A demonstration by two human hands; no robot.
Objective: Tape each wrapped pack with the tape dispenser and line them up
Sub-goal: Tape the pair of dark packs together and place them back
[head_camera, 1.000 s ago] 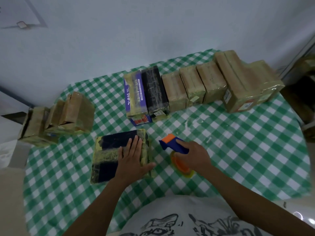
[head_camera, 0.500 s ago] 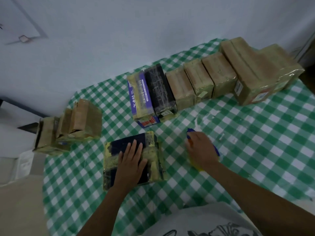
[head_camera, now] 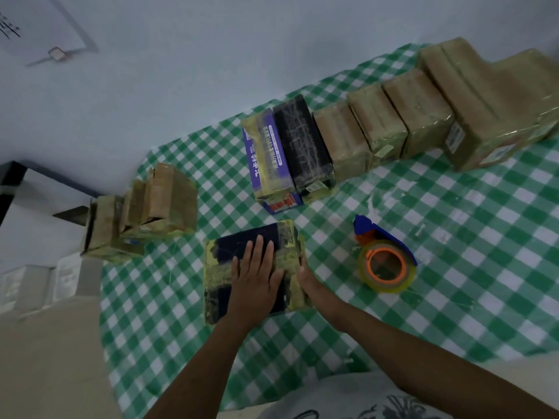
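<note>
This looks like a simple packing corner in a home or a small shop, not a factory. The table (head_camera: 453, 267) has a green and white checked cloth and stands against a plain pale wall (head_camera: 181, 86). A row of wrapped packs (head_camera: 378, 128) lies along the far side, a tape dispenser (head_camera: 385, 261) rests on the cloth, and a sheet of paper (head_camera: 36, 22) is fixed on the wall.

One pack (head_camera: 223, 276) lies flat near the front of the tabletop (head_camera: 469, 267), with the left hand (head_camera: 255, 279) resting on top and the right hand (head_camera: 305, 275) against its right edge. To its right, lying apart, is the tape dispenser (head_camera: 384, 258). Behind both, a row of packs (head_camera: 378, 128) runs side by side. Far left, a cluster of packs (head_camera: 145, 210) sits at the tabletop's edge.
</note>
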